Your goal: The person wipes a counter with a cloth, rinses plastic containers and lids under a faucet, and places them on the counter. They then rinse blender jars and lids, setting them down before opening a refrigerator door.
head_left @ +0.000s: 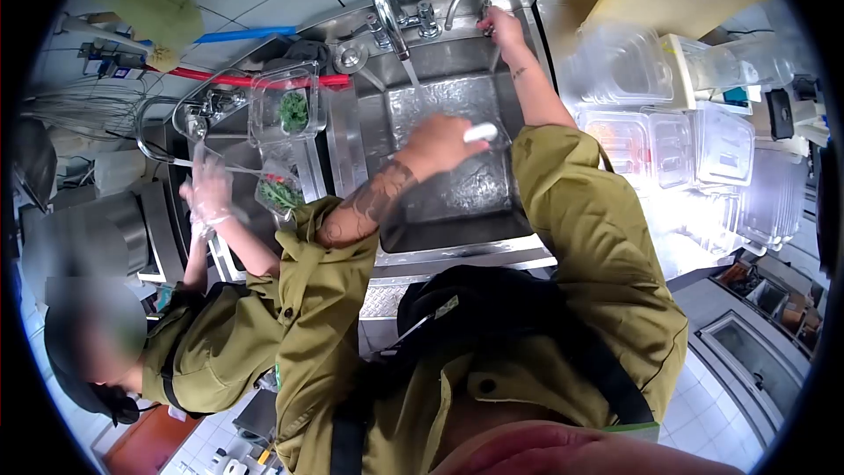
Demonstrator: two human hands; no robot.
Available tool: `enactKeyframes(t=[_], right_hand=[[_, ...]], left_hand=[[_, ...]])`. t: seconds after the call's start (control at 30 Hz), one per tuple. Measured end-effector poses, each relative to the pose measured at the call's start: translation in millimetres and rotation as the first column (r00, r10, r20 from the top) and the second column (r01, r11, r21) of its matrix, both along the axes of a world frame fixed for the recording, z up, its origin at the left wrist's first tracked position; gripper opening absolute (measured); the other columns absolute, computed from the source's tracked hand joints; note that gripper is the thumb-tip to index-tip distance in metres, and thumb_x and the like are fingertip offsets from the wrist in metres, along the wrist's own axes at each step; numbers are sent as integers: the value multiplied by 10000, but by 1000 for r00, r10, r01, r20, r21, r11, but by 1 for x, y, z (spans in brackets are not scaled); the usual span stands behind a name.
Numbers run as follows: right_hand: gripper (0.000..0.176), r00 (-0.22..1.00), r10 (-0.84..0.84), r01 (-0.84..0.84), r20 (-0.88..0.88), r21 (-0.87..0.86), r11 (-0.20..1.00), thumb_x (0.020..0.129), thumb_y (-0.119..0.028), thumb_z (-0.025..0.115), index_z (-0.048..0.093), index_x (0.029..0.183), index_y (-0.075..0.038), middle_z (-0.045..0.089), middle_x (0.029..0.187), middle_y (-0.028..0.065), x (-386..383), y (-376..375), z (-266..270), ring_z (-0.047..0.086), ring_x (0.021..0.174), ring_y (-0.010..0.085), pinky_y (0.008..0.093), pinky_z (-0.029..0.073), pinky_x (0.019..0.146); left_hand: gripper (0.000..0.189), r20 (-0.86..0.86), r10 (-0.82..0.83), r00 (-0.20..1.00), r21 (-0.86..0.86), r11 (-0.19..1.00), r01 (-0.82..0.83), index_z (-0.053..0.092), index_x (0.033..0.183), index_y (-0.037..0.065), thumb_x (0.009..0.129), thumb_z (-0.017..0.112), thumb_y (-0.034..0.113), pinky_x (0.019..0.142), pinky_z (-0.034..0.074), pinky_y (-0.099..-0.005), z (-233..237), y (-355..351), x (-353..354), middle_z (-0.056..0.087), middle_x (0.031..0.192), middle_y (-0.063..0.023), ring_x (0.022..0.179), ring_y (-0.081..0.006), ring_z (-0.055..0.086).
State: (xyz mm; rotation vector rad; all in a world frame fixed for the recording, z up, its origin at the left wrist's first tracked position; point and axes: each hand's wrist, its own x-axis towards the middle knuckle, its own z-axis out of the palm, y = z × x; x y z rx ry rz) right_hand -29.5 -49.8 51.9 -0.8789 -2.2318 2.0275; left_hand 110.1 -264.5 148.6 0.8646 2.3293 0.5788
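Observation:
Over the metal sink (519,185), my left hand (437,146) is closed on a short white object with a rounded end (480,133); what it is exactly I cannot make out. Water runs from the curved tap (380,0) into the basin behind this hand. My right hand (503,28) reaches to the sink's back right corner. Its fingers are closed at a small metal fitting (485,19) beside a thin bent tube (455,4), and they partly hide what they grip.
On the left, a co-worker's gloved hands (209,189) are beside clear containers of green leaves (294,111) (280,193). Clear plastic tubs (624,62) and lidded boxes (615,145) are stacked to the right. A red hose (255,80) runs behind the left sink.

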Motion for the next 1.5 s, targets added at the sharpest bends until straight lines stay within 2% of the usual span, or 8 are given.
enactKeyframes(t=[0.2, 0.7, 0.8, 0.93, 1.0, 1.1, 1.37, 1.5], right_hand=[[503, 873, 439, -238, 212, 971, 3, 788, -539, 485, 636, 977, -98, 597, 1021, 94, 2, -61, 49, 535, 998, 292, 448, 447, 793], [170, 719, 631, -253, 291, 955, -153, 775, -155, 520, 644, 843, -60, 642, 902, 126, -16, -44, 70, 630, 827, 307, 393, 522, 695], [151, 535, 656, -383, 532, 845, -373, 751, -123, 546, 657, 839, -73, 649, 887, 110, 43, -36, 87, 631, 858, 279, 381, 522, 707], [128, 570, 811, -214, 134, 977, -12, 732, -110, 585, 575, 816, -14, 604, 869, 140, 183, -8, 143, 587, 858, 305, 388, 493, 731], [294, 632, 775, -187, 28, 975, 116, 755, -151, 619, 551, 1006, -13, 583, 914, 146, 266, 10, 167, 558, 888, 333, 395, 469, 766], [263, 751, 660, -255, -6, 920, 298, 771, -174, 623, 577, 973, -12, 601, 937, 148, 393, 40, 161, 571, 894, 319, 379, 468, 777], [175, 997, 68, -39, -22, 636, 771, 767, -147, 604, 599, 871, -6, 606, 763, 147, 719, 42, 170, 608, 728, 265, 322, 475, 667], [166, 916, -367, 303, 161, 321, 897, 770, -153, 624, 624, 876, -25, 653, 772, 77, 834, 43, 123, 623, 727, 127, 275, 490, 682]], left_hand=[[138, -198, -128, 972, -119, 987, 105, 638, 861, 102, 756, 576, 166, 604, 500, -385, 16, 12, 60, 627, 725, -125, 685, -299, 629], [102, -520, -688, 506, -689, 688, 228, 677, 711, 89, 682, 647, 182, 535, 458, -338, -8, 23, 190, 626, 664, -36, 623, -160, 602], [132, -140, -389, 910, -640, 737, 216, 702, 800, 140, 684, 639, 130, 530, 471, -304, -6, 34, 179, 666, 746, -11, 689, -163, 639], [105, -70, -586, 808, -790, 526, 313, 697, 784, 128, 702, 632, 118, 538, 457, -270, 14, 32, 200, 661, 747, -8, 711, -156, 637], [79, -932, -298, 204, -358, 845, -398, 668, 691, 108, 636, 616, 87, 485, 421, -290, -34, 9, 244, 609, 666, -11, 660, -164, 607], [142, -326, -557, 764, -419, 809, 411, 662, 743, 133, 619, 599, 102, 551, 455, -381, 72, -32, 210, 600, 650, -107, 661, -274, 614], [96, 259, 424, 868, 333, 804, -492, 541, 815, 91, 803, 629, 130, 403, 210, -158, 195, -127, 248, 416, 600, 101, 462, 20, 320], [197, 353, 208, 912, 611, 687, -393, 487, 915, 29, 793, 622, 106, 361, 194, -183, 198, -111, 282, 430, 602, 34, 412, -20, 313]])
